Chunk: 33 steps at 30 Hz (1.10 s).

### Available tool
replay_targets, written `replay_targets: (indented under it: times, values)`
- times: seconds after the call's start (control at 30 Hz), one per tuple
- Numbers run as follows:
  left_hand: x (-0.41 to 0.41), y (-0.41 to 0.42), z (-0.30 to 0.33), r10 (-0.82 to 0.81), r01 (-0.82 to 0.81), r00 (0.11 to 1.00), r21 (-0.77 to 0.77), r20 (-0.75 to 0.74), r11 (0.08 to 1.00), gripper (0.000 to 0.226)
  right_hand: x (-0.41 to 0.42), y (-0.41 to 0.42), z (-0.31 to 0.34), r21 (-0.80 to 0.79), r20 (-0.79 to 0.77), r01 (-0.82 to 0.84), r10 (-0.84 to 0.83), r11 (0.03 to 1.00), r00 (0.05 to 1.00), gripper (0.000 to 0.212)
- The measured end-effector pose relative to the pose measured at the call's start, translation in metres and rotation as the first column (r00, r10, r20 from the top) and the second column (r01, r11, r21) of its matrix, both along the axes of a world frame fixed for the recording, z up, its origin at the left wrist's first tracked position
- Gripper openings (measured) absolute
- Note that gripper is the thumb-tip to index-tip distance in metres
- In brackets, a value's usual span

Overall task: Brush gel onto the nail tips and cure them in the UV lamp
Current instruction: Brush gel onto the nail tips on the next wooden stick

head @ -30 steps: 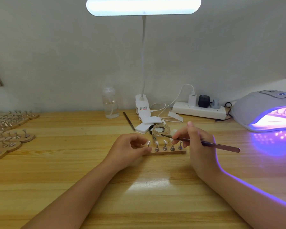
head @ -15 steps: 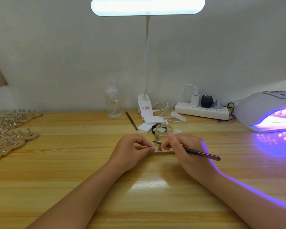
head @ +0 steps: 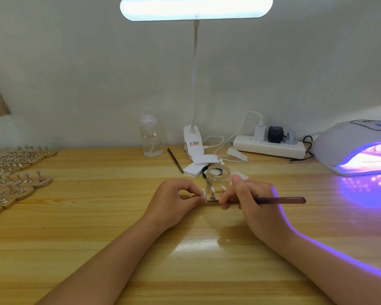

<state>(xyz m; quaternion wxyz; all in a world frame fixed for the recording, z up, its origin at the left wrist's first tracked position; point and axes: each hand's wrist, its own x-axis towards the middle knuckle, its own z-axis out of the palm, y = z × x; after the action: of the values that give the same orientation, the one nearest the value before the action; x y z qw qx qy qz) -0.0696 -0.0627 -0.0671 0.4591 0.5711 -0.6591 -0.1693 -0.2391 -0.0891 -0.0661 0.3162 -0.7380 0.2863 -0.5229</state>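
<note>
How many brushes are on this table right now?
2. One brush is held in the right hand, over the wooden strip. A spare brush lies flat beside the clear bottle. Others may be hidden.

Wooden table [head: 97,216] with glass jar [head: 218,176], power strip [head: 268,148], UV lamp [head: 348,146].

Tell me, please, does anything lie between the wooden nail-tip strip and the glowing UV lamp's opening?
Nothing visible: bare wooden table runs from the wooden nail-tip strip to the grey UV lamp, whose opening already holds another holder.
</note>
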Motion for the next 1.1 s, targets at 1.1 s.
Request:
replay_targets:
  times: [1.1]
  values:
    - [0.0003,-0.0009,-0.0008,0.001,0.000,0.991,0.003,-0.137,1.000,0.013,0.0010,0.0039,0.0047,0.094,0.078,-0.088,0.081,0.992,0.994,0.045]
